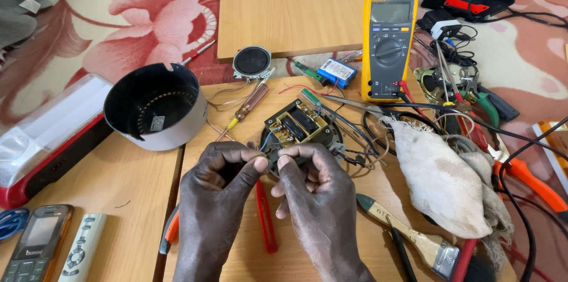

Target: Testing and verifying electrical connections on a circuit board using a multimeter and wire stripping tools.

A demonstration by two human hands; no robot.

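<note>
Both hands, left (222, 184) and right (313, 190), pinch thin wires (267, 153) at the transformer board (297, 125) on the tabletop (130, 181).

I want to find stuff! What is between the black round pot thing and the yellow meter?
In the head view, a small round speaker and a blue battery pack lie between the black housing and the yellow multimeter.

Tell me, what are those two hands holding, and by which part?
Both the left hand and right hand pinch the near edge of a round black base carrying a transformer, thumbs on top.
</note>
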